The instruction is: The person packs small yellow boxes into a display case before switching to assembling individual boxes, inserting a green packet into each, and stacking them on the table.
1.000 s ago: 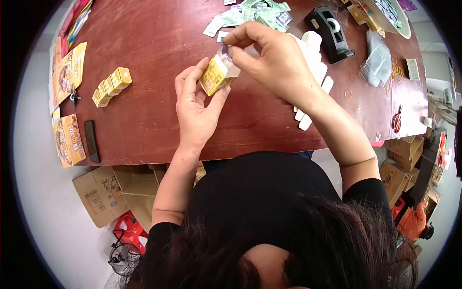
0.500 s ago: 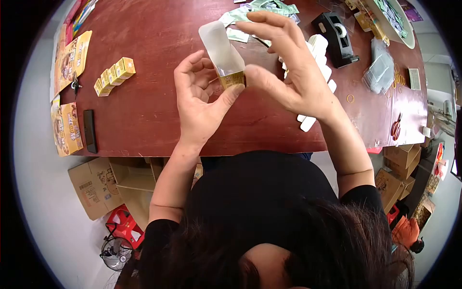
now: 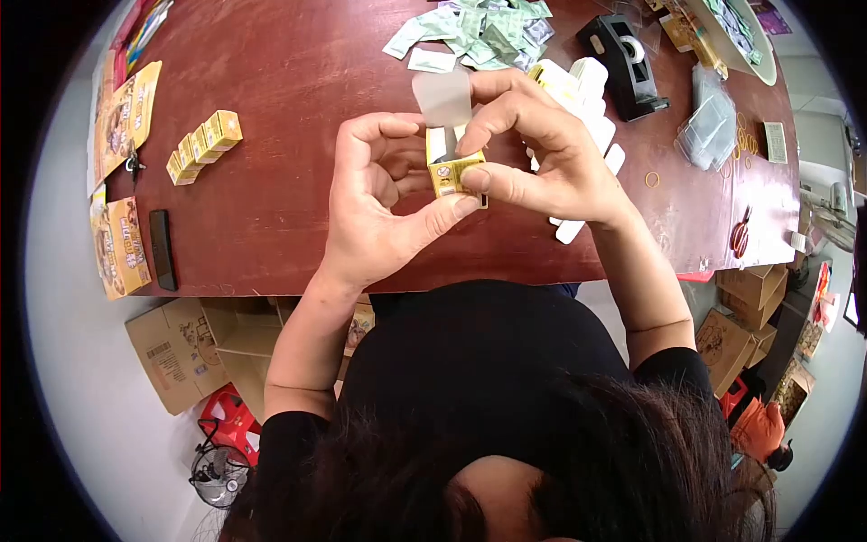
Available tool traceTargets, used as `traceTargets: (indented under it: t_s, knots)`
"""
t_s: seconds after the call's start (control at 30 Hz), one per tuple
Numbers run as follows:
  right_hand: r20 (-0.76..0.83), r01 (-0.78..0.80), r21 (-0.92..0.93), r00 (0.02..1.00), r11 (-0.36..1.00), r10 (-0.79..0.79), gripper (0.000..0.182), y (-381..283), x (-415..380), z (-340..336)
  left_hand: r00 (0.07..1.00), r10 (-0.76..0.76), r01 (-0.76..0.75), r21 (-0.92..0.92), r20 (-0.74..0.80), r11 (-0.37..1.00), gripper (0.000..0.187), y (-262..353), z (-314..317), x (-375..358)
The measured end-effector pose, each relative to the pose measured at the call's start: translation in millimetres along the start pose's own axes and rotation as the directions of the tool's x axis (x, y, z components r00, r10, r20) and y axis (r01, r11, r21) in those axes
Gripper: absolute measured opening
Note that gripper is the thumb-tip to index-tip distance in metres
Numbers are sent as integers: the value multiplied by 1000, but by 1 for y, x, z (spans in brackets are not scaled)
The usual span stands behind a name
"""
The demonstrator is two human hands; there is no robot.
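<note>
Box: we see a small yellow carton [image 3: 456,173] with printed marks on the face turned toward us, held up above the table edge, near the centre of the view.
Pose: it stands roughly upright, slightly tilted, its top open.
Flap: a pale, translucent white strip [image 3: 442,98] rises from the box mouth toward 12 o'clock, with a narrow white piece just below it entering the opening.
Hold: we pinch the box between our left hand [image 3: 384,203] at 9 o'clock and our right hand [image 3: 542,149] at 3 o'clock, thumbs meeting at its lower edge.
</note>
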State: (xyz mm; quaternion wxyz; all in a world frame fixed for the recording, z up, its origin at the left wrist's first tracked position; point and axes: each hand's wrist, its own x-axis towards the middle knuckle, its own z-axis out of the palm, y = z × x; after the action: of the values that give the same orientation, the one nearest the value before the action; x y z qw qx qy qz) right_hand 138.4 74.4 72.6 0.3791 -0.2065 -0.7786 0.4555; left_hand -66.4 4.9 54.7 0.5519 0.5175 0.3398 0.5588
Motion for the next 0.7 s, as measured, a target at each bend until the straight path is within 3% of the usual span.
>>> traceTargets:
  t_s: [0.07,0.13,0.17,0.23,0.27,0.3,0.37,0.43,0.53,0.6,0.7]
  knots:
    - [-33,39,73,999,997,-37,17,3,0,7,996,-80,80,5,-29,997,66,5,0,5]
    - [-149,-21,265,987,964,63,14,4,-3,15,995,-94,93,-20,-35,995,65,4,0,6]
    - [-151,-22,265,986,964,64,14,4,-2,12,993,-109,108,-13,-45,994,65,5,1,6]
    - [12,22,4,1000,1000,-22,17,0,4,0,990,-128,128,-9,-53,992,65,6,3,6]
    - [-50,-81,36,995,996,83,19,-5,5,6,991,-130,131,3,-37,991,65,6,4,7]
    - [-52,-85,37,995,996,87,19,-12,7,9,991,-132,132,15,-21,991,65,6,4,8]
    - [-166,-325,228,916,918,366,16,-23,10,13,994,-111,111,27,-10,993,64,6,3,9]
    - [-192,-300,214,920,930,341,16,-13,9,11,996,-88,88,41,-1,995,64,5,3,9]
    - [-67,-269,190,956,944,286,24,-6,5,-2,998,-53,53,29,17,998,60,3,1,10]
    - [7,-13,-55,1000,998,14,39,1,1,-8,996,-71,65,93,54,994,57,4,-4,10]
    - [12,14,-193,1000,981,-12,58,-15,-1,-4,991,-110,108,37,80,993,53,3,-11,11]
